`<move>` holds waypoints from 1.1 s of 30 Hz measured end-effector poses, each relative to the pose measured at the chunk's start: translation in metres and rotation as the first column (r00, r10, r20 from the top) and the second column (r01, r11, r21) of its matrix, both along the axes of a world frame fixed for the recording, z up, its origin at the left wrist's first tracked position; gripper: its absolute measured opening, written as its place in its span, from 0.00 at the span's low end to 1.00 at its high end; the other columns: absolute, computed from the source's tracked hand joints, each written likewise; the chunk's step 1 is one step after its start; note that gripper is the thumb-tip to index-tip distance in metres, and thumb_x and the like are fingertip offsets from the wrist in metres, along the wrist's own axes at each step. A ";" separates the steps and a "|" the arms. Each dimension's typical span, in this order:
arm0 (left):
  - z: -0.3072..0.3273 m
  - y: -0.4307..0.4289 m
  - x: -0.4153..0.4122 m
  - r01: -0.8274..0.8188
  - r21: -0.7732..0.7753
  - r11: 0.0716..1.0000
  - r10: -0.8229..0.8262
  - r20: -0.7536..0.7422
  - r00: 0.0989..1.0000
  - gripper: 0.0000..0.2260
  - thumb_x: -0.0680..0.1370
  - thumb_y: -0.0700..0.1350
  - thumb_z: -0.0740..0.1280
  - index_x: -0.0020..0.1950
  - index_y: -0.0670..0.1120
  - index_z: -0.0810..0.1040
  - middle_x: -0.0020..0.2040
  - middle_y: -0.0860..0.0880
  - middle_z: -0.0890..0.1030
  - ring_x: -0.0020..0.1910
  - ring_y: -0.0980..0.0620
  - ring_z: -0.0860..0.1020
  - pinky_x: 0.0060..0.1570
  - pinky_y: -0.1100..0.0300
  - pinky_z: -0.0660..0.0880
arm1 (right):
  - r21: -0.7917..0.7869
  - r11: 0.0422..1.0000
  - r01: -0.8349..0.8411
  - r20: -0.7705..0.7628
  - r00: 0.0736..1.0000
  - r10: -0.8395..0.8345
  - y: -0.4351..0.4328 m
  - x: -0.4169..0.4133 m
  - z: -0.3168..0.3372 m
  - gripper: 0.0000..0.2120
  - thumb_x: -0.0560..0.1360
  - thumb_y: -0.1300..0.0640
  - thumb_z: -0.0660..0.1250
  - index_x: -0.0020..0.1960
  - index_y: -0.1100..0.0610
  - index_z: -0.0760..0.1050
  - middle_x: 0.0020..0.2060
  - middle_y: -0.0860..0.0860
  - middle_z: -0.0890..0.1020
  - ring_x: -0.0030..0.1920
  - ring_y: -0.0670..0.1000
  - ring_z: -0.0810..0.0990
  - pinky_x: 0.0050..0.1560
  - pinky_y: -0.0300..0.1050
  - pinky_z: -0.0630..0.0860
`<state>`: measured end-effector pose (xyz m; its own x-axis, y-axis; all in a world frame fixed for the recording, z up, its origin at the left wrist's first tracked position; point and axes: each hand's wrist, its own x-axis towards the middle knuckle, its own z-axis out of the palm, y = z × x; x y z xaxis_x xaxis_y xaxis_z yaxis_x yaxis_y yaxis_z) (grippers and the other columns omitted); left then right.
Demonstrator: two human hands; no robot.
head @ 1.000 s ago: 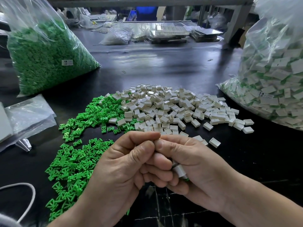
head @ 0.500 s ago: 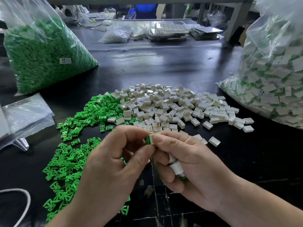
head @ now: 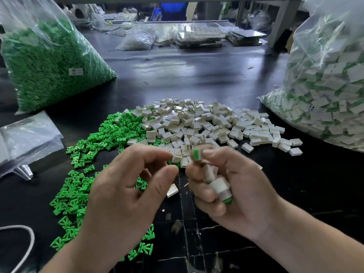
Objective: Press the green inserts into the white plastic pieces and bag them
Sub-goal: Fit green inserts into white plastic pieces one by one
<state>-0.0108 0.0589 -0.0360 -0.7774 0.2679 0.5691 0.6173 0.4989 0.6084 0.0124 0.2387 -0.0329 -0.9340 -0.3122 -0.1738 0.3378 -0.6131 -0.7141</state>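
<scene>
- The table (head: pixel 197 75) is black and glossy. Pale light is reflected across its far half, and scratches and flecks show near the wrists.
- The room beyond is a cluttered workshop, with crumpled plastic (head: pixel 137 39), flat trays (head: pixel 201 37), a blue crate (head: pixel 173 8) and a grey post (head: pixel 283 22) along the far side.
- At the far left a big clear sack of green parts (head: pixel 49 62) stands on the table, with a white label (head: pixel 75 71) on its side.
- Nearer, at the left edge, lies a flat stack of clear bags (head: pixel 29 136). A white cord (head: pixel 27 245) loops at the near left corner.
- Loose green inserts (head: pixel 94 142) spread from the middle toward the near left. The left hand (head: pixel 122 194) hovers over them and hides part of the heap.
- The left hand's grip is spread: thumb and forefinger curve toward each other but are apart, with nothing seen between them.
- The white pieces (head: pixel 206 125) are heaped in the middle, touching the green heap on their left. Both hands cover the heap's near fringe.
- A lone white piece (head: pixel 172 190) lies on the table between the hands.
- The right hand (head: pixel 246 198) has its grip pinching an assembled piece (head: pixel 196 154) at the fingertips, green face showing. More finished pieces (head: pixel 218 186) sit under its curled lower fingers.
- At the far right a clear sack of white-and-green parts (head: pixel 325 95) bulges at the table's edge, well apart from the hands.
</scene>
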 end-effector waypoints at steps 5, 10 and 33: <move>-0.007 -0.012 -0.013 -0.012 -0.319 0.948 0.045 0.095 0.995 0.15 0.75 0.64 0.63 0.53 0.56 0.80 0.45 0.64 0.77 0.41 0.62 0.77 0.39 0.65 0.75 | -0.142 0.989 0.037 -0.058 0.997 -0.046 0.016 -0.010 0.001 0.06 0.71 0.55 0.67 0.45 0.56 0.78 0.38 0.54 0.78 0.27 0.48 0.77 0.19 0.35 0.71; -0.017 -0.008 -0.012 0.022 -0.670 0.742 -0.002 0.030 1.000 0.21 0.72 0.65 0.59 0.56 0.56 0.82 0.46 0.58 0.78 0.45 0.55 0.77 0.42 0.62 0.72 | -0.060 0.996 0.069 0.068 0.996 -0.065 0.016 -0.011 -0.002 0.07 0.68 0.54 0.72 0.39 0.56 0.75 0.37 0.53 0.78 0.27 0.47 0.76 0.17 0.36 0.70; 0.001 0.000 -0.004 0.282 -0.111 0.953 -0.274 0.087 0.958 0.13 0.70 0.62 0.70 0.41 0.54 0.79 0.36 0.61 0.77 0.36 0.62 0.77 0.34 0.76 0.68 | 0.312 0.882 -0.353 0.107 0.936 0.336 0.003 0.003 0.000 0.12 0.75 0.47 0.69 0.36 0.52 0.79 0.29 0.49 0.75 0.22 0.43 0.73 0.20 0.33 0.64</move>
<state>-0.0147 0.0591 -0.0350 -0.6990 0.5422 0.4662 0.7001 0.3859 0.6008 0.0153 0.2420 -0.0329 -0.7658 -0.5323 -0.3609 0.5245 -0.1921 -0.8295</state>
